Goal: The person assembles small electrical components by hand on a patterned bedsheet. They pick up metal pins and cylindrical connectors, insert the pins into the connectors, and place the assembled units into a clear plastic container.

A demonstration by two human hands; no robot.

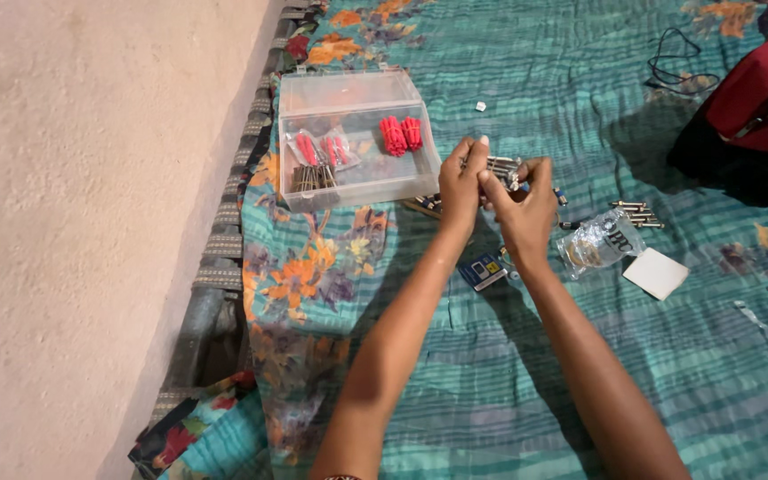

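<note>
My left hand (461, 185) and my right hand (524, 206) meet above a teal floral bedspread (455, 356), together pinching a bundle of grey metal screws (501, 167). A clear plastic box (353, 138) lies open to the left of my hands. Inside it are a cluster of red wall plugs (400, 134), small bags of red plugs (320, 149) and a bunch of dark screws (313, 178). More screws (636, 214) lie loose on the cloth to the right.
A clear bag of metal parts (599, 242), a white card (657, 272) and a small blue-and-yellow packet (482, 270) lie near my hands. A red bag (762, 98) and a black cable (677, 58) sit at the upper right. The bed's woven edge (224, 240) borders a pale floor (73, 222).
</note>
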